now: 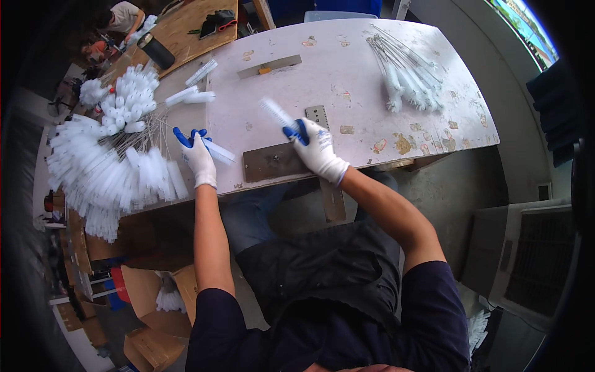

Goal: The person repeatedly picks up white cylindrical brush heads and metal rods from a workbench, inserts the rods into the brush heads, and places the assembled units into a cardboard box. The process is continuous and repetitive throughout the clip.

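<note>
My left hand [200, 162], in a white glove with blue fingertips, is at the table's left side with its fingers apart. A white bristle brush [222, 153] lies against its thumb side. Close by on the left is a large heap of white brushes [118, 167] with thin wire stems. My right hand [317, 150], gloved alike, is closed on another white brush [277, 114], which points up and away to the left, slightly blurred. Beneath that hand is a dark metal plate [273, 163] at the table's near edge, with a perforated metal strip [318, 116] just beyond it.
Loose white brushes [189, 97] lie beyond my left hand. A flat metal bar [269, 66] is at the table's far side. A wire-stemmed brush bundle [406, 80] lies far right. Cardboard boxes [150, 297] stand below left. Another person [123, 18] sits far left.
</note>
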A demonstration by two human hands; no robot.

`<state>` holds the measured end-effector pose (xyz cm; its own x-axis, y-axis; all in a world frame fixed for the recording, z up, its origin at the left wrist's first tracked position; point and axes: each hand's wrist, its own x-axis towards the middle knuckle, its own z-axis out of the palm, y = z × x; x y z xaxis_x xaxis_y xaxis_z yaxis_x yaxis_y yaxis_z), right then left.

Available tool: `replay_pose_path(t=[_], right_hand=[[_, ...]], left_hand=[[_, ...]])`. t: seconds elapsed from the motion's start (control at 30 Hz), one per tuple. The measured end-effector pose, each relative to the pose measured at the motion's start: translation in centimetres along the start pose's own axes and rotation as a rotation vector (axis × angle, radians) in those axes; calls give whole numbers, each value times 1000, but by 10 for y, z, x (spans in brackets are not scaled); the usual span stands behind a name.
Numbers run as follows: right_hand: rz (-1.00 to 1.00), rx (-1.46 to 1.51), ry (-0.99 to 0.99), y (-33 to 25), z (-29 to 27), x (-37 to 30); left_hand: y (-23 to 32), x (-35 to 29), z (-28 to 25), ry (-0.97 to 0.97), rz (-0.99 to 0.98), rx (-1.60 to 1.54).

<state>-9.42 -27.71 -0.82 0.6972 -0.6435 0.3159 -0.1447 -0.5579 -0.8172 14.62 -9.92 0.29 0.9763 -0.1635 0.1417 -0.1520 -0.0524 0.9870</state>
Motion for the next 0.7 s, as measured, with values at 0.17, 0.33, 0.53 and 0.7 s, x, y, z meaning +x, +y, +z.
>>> replay_pose_path(t=[0.17,0.33,0.53,0.7], right_hand=[[-21,-64,194,36,-91,10],[-19,-729,332,85,-213,41],[-85,-1165,400,91,-265,46],[-335,-759,281,40,-183,25]], left_hand=[[-3,4,-11,12,-40,-59],[-17,13,-13,5,-15,9],[-10,8,-13,-78,-76,-107],[-6,8,0,-103,-207,-311]])
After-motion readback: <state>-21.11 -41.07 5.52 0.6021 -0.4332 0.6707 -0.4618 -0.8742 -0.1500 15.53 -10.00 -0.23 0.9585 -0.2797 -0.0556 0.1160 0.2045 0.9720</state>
